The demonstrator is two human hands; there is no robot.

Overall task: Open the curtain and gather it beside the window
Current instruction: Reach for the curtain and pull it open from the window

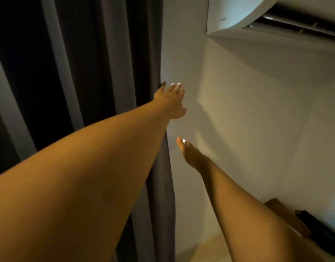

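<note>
A dark grey curtain (83,72) hangs in long folds over the left half of the view. Its right edge runs down along a white wall. My left hand (173,100) is stretched out at that edge, fingers spread, with one fingertip touching the fabric and the rest over the wall. My right hand (190,153) is lower and just right of the curtain's edge, seen edge-on with its fingers straight; it holds nothing. No window shows; the curtain hides whatever is behind it.
A white wall-mounted air conditioner (257,17) hangs at the top right. A wooden piece of furniture (287,214) with a dark object (318,225) on it stands at the lower right. Pale floor (200,248) shows below.
</note>
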